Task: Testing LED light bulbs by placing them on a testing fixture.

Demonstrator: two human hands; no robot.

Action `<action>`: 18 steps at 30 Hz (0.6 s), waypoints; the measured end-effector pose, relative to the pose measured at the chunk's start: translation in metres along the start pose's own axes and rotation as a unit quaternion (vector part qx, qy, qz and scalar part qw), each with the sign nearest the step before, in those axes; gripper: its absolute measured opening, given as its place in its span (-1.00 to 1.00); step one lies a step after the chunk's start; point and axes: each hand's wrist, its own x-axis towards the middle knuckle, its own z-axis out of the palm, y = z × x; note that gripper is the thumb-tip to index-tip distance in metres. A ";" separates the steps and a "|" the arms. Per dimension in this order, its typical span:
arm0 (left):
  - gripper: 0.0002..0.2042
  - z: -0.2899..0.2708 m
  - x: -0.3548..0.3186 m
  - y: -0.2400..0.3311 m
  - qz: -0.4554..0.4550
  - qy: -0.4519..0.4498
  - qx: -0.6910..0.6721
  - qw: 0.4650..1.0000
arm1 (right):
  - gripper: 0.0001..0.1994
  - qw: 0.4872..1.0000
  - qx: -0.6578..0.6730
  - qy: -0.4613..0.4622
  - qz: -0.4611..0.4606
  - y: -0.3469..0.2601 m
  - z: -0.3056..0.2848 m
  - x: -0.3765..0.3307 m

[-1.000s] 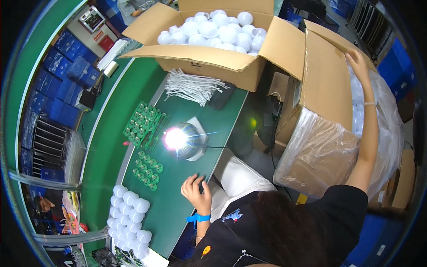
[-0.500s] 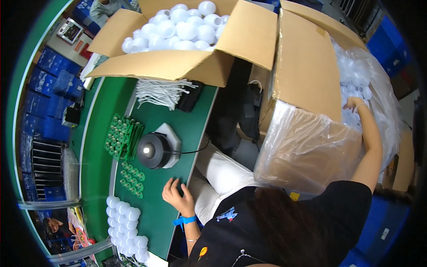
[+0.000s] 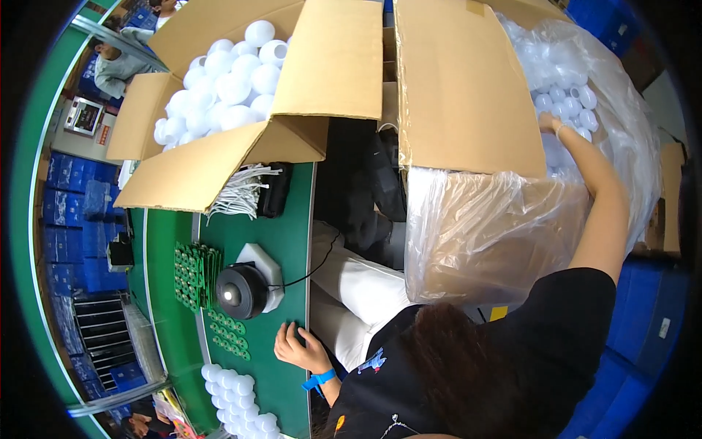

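Observation:
My left hand (image 3: 298, 348), a blue band at its wrist, rests by the edge of the green table with its fingers apart and nothing in them. My right arm reaches into the plastic-lined carton at the right, which holds white bulb covers (image 3: 570, 110). Down among them is my right hand (image 3: 548, 123), close to the carton's inner wall; its fingers are hidden. On the table, near my left hand, stands a black round device (image 3: 243, 290) with a lit centre. Small green circuit boards (image 3: 228, 335) and rows of white bulb covers (image 3: 241, 401) lie beside it.
An open cardboard box (image 3: 205, 164) full of white globes stands at the table's far end, above a bundle of white wires (image 3: 241, 192). Stacked green board panels (image 3: 196, 274) are left of the device. A black cable (image 3: 307, 276) runs off the table. People sit farther back.
The whole view has swung, so the table and boxes appear shifted. My right hand has gone deeper beside the carton wall, and its fingers no longer show. My left hand stays at the table edge.

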 end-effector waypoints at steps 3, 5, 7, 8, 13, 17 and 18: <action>-0.86 0.000 0.000 0.001 -0.008 0.005 -0.007 1.000 | -0.38 1.000 0.025 0.012 -0.002 -0.004 0.004 0.003; -0.86 0.000 0.001 0.002 0.007 0.010 0.001 1.000 | -0.38 0.999 0.042 0.023 -0.007 -0.007 0.006 0.005; -0.86 0.000 0.001 0.003 0.003 0.007 0.010 1.000 | -0.37 0.998 0.054 0.028 -0.006 -0.011 0.007 0.006; -0.86 0.000 0.001 0.003 0.005 0.012 0.012 1.000 | -0.37 0.997 0.067 0.034 -0.002 -0.012 0.005 0.007; -0.87 0.001 0.001 0.002 -0.009 0.011 0.015 1.000 | -0.36 0.996 0.064 0.042 -0.041 -0.020 -0.006 0.000; -0.89 0.002 0.001 0.000 -0.016 0.020 0.032 0.999 | -0.52 0.984 -0.010 0.092 -0.153 -0.015 -0.003 -0.001; -0.89 0.002 0.001 -0.001 -0.014 0.027 0.032 0.999 | -0.55 0.988 0.023 0.097 -0.116 -0.012 0.001 0.001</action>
